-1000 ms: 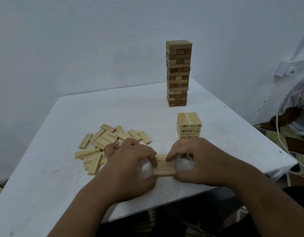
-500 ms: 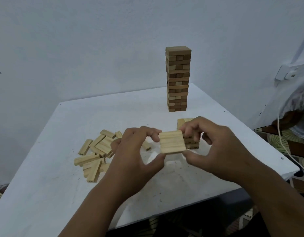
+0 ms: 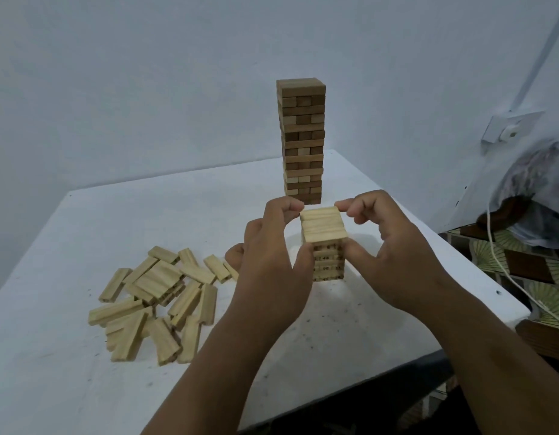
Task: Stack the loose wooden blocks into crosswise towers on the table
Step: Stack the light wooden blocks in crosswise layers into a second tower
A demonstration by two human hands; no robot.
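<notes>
Setting a layer of pale wooden blocks (image 3: 323,226) on the short pale tower (image 3: 328,262) near the table's right edge, our left hand (image 3: 272,262) and right hand (image 3: 394,249) pinch its sides. Next we should let go gently. Loose pale blocks (image 3: 155,296) lie leftward on the white table (image 3: 83,372); a tall brown tower (image 3: 301,141) stands by the far edge, before a bare wall (image 3: 146,73).

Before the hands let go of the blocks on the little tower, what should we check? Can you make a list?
1. New layer of blocks sits on the short tower: ok.
2. Layer lined up with tower edges: cannot tell, hands hide the sides.
3. Left hand and right hand both pinch the layer: ok.
4. Tall tower stands apart behind: ok.
5. Loose blocks left to stack: ok.
</notes>
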